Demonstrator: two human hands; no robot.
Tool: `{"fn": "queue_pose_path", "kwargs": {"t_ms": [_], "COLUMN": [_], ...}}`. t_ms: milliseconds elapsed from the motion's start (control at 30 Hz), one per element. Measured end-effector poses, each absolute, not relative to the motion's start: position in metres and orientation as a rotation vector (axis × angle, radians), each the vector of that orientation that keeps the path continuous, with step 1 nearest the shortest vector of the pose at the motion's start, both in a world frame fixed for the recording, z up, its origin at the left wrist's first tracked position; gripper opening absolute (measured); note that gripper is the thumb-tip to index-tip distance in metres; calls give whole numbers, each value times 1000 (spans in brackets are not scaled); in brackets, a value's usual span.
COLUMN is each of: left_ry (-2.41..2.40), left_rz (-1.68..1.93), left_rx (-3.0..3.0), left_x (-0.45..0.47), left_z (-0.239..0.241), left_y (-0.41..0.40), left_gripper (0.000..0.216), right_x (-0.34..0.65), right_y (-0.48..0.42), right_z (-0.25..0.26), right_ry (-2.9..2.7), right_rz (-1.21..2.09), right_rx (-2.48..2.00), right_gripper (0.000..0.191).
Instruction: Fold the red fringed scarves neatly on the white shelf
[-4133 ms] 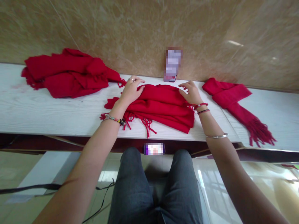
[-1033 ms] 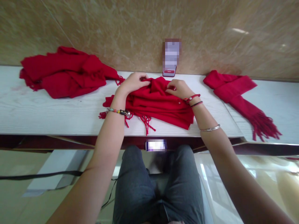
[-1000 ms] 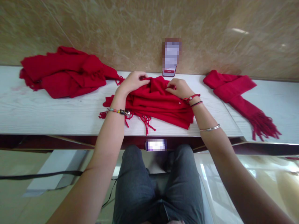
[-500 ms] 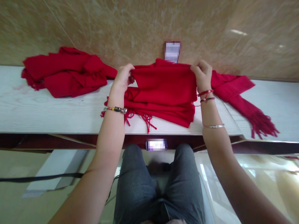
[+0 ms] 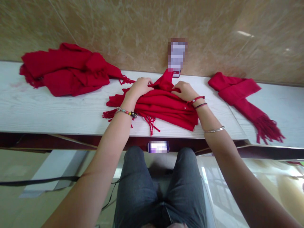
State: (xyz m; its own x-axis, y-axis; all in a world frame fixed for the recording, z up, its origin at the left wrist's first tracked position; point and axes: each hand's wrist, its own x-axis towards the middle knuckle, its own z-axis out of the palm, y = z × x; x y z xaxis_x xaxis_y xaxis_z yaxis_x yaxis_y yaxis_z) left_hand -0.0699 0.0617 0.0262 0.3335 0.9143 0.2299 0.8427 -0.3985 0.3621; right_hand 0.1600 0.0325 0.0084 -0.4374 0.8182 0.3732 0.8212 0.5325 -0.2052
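A red fringed scarf (image 5: 163, 106) lies gathered in loose folds on the white tabletop in front of me, its tassels toward the near edge. My left hand (image 5: 142, 86) is closed on the upper left part of it, fingertips partly hidden in the cloth. On the upper right of the same scarf, my right hand (image 5: 184, 91) has its thumb and fingers bent around the fabric. Between the hands, a peak of cloth (image 5: 165, 80) sticks up toward the wall.
A crumpled red scarf (image 5: 76, 74) lies at the left; a folded one (image 5: 239, 90) with fringe is at the right. A blurred phone (image 5: 177, 57) leans on the marbled wall (image 5: 118, 28). Another phone-like device (image 5: 158, 147) is at the white table's (image 5: 59, 117) front edge, above my knees.
Both hands have come down and closer together. The scarf panel stretched between them has dropped into bunched folds, uncovering more of the phone by the wall.
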Motion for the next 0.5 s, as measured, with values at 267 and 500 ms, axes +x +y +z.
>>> {"fn": "queue_pose_path", "kwargs": {"t_ms": [267, 500], "left_ry": [1766, 1676], "left_rz": [971, 1150], "left_rx": [2218, 1850], "left_x": [-74, -81], "left_z": [36, 50], "left_y": [54, 56], "left_gripper": [25, 32], "right_x": [175, 183], "right_y": [37, 27], "right_z": [13, 27], "right_ry": [-2089, -1856], "right_rz": [-325, -433], "right_rx": [-1389, -1435], "right_gripper": [35, 43]}}
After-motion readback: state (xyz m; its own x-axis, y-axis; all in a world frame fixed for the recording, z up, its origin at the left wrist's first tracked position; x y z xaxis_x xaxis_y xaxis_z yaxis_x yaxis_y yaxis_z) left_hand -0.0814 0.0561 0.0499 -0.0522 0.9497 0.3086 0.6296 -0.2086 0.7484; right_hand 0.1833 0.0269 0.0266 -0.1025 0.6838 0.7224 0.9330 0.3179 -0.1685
